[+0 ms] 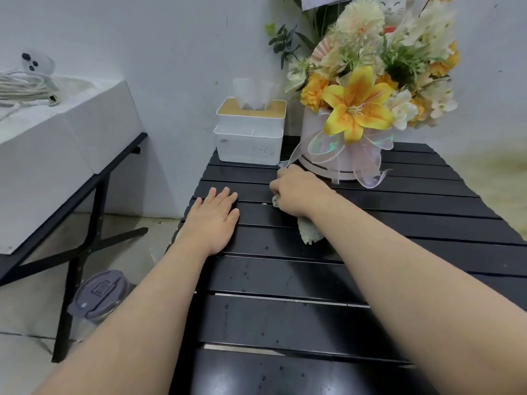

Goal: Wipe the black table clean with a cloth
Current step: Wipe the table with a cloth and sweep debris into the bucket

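The black slatted table [285, 317] fills the lower middle of the head view, with small water drops on its near slats. My right hand [299, 192] is closed around a pale greenish-white cloth [309, 230] and presses it on the table's far middle, just in front of the flower box. Most of the cloth is hidden under the hand and wrist. My left hand [214, 218] lies flat, palm down, fingers slightly apart, near the table's left edge. It holds nothing.
A white tissue box with a wooden lid [251, 129] stands at the table's far left corner. A round box of yellow and white flowers [350, 129] with a ribbon stands beside it. A white bench [57, 146] stands to the left, and a lidded tumbler [97, 297] rests on the floor.
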